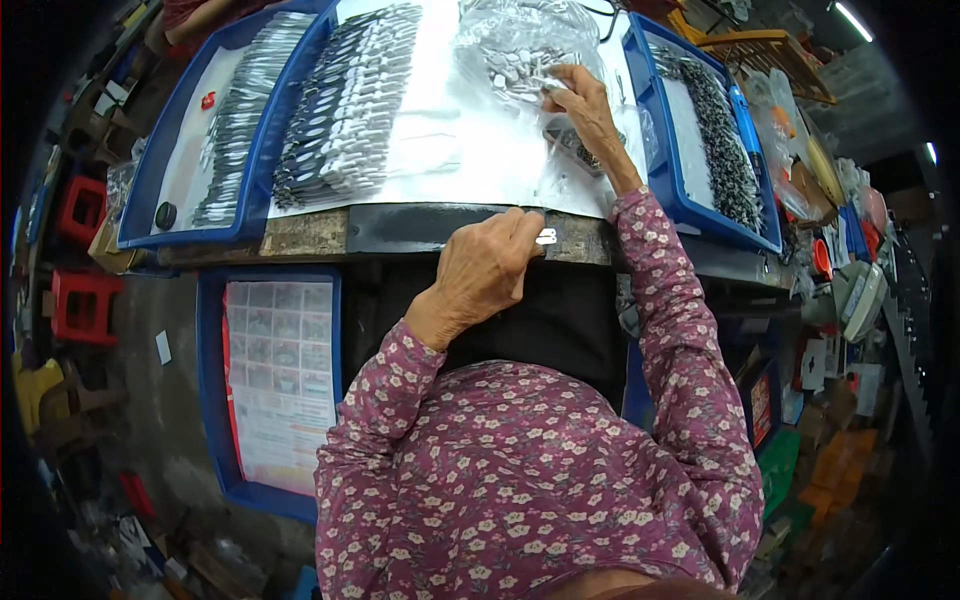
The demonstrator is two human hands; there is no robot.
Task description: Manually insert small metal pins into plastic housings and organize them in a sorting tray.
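At the table's front edge, my left hand (pixel 480 262) is closed with thumb and fingertips around a small flat silver metal piece (pixel 546 236) with slots in it. Farther off to the right, my right hand (pixel 592 112) reaches to an opened clear plastic bag (pixel 480 55) holding a heap of small shiny metal parts (pixel 522 68). Its thumb and forefinger come together at the heap's edge; what is between them is too small to make out. Left of the bag lie rows of flat silver metal pieces (pixel 350 100), overlapped in long stacks on white paper (pixel 432 140).
A blue tray (pixel 262 150) at the left holds more silver pieces (pixel 255 120). On the right, another blue tray (pixel 690 200) contains dark small metal parts (pixel 720 140). A small clear bag (pixel 575 145) lies under my right wrist. Below left stands a blue bin (pixel 210 390) with a printed sheet.
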